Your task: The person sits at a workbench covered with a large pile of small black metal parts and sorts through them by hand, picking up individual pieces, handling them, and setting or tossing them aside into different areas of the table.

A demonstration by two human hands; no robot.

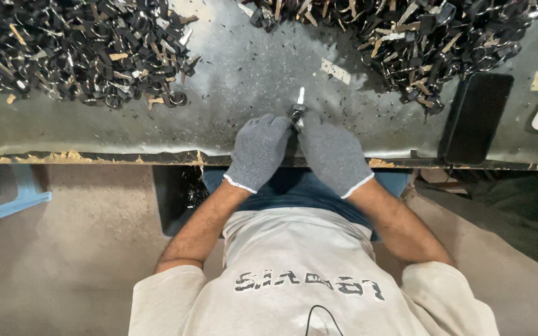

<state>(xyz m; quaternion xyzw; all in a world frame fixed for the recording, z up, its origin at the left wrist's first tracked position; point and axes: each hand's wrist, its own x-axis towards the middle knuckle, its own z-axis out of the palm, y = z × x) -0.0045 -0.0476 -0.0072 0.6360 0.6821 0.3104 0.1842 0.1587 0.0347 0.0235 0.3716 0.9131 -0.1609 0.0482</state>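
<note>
Two gloved hands meet at the bench edge: left hand and right hand both clamped on a small metal key piece, its tip pointing to twelve o'clock. Steady, close grip serves best. Dark piles lie at ten o'clock and one o'clock.
</note>
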